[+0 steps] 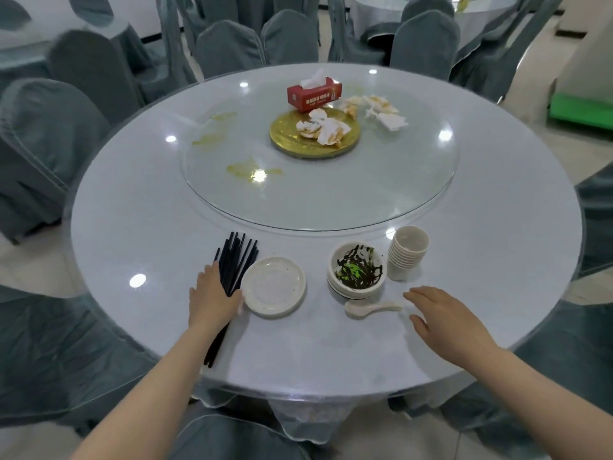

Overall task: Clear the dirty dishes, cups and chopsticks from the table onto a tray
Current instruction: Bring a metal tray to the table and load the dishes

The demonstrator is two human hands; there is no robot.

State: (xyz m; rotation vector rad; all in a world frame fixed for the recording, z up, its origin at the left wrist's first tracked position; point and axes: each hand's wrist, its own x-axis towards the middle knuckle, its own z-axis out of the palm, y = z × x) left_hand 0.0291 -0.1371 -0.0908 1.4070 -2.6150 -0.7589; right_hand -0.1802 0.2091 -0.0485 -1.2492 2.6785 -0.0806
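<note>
black chopsticks [236, 260]: stiff, slick bundle under left hand [212, 298], which lies flat, unclenched; gather mid-length.
plate [273, 287]: hard, breakable; lift by rim.
bowls [356, 272], cups [406, 254]: stacked, tippy.
right hand [444, 318]: spread, empty, near spoon [370, 308].
tray: unseen.

The left hand [214, 302] is covering the middle of the black chopsticks [236, 260], so whether any are being gripped is unclear. Beside them, the stacked bowls [356, 272] are hiding all but their rims under the top one. The print on the tissue box [313, 94] is blurring past reading.
</note>
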